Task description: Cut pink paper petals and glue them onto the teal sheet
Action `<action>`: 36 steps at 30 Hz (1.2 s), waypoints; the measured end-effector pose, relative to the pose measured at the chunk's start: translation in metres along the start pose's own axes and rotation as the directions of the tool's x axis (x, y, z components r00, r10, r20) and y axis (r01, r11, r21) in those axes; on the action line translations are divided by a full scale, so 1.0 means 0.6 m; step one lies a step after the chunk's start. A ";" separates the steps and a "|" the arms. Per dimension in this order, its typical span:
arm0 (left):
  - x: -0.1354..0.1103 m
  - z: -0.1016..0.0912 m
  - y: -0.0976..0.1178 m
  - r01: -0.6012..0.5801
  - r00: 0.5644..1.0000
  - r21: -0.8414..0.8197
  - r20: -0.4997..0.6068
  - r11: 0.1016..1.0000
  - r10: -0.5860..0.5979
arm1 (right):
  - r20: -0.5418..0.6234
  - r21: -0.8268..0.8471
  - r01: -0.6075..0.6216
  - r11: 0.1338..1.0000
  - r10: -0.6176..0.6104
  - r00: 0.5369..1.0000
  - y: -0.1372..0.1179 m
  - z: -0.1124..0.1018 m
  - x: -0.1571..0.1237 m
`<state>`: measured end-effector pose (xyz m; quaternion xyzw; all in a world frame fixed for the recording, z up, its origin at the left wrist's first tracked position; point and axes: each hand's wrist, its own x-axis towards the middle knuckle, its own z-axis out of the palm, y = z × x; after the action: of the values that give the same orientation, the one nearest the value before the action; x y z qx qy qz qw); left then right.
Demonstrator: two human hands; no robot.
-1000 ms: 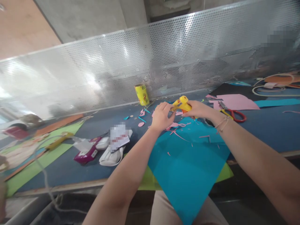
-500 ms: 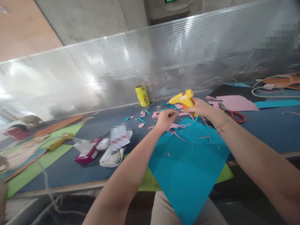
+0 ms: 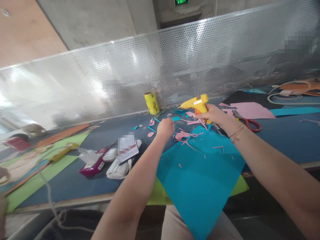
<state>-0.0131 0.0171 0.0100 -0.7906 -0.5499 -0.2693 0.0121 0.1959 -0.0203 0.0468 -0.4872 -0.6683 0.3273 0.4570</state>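
Right hand [image 3: 213,115] gripped the yellow plastic glue gun [image 3: 196,103], nozzle pointing left. Left hand [image 3: 165,127] was curled into a fist beside pink paper scraps [image 3: 183,135].

You can read only one word: "EXIT", in green letters on the sign [image 3: 181,2] above the metal screen [image 3: 160,66]. Below that screen, the label [image 3: 197,102] on the glue gun [image 3: 191,104] and the print on the yellow can [image 3: 151,102] are too small to read.

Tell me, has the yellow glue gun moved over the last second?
Yes. Against the yellow can, the glue gun in the right hand has risen slightly and shifted right, and the left hand has come off it.
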 end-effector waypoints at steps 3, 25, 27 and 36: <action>0.001 0.006 0.009 0.002 0.999 -0.204 -0.040 0.979 -0.011 | -0.010 0.086 0.000 0.996 0.001 1.000 0.010 0.008 0.006; -0.017 0.023 0.081 0.228 0.974 -0.964 0.227 -0.135 0.023 | 0.119 0.518 -0.136 0.845 0.087 0.989 0.016 0.055 -0.002; -0.018 0.022 0.081 0.217 0.976 -0.966 0.213 -0.143 0.041 | 0.149 0.563 -0.155 0.812 0.085 0.985 0.018 0.055 -0.001; -0.011 0.015 0.073 0.110 0.987 -0.986 0.123 -0.127 -0.103 | 0.073 0.483 -0.153 0.862 0.135 0.988 0.000 0.052 -0.013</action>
<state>0.0275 -0.0032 0.0114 -0.4877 -0.2260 -0.5873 -0.6051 0.1680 -0.0272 0.0332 -0.3989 -0.5344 0.5271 0.5268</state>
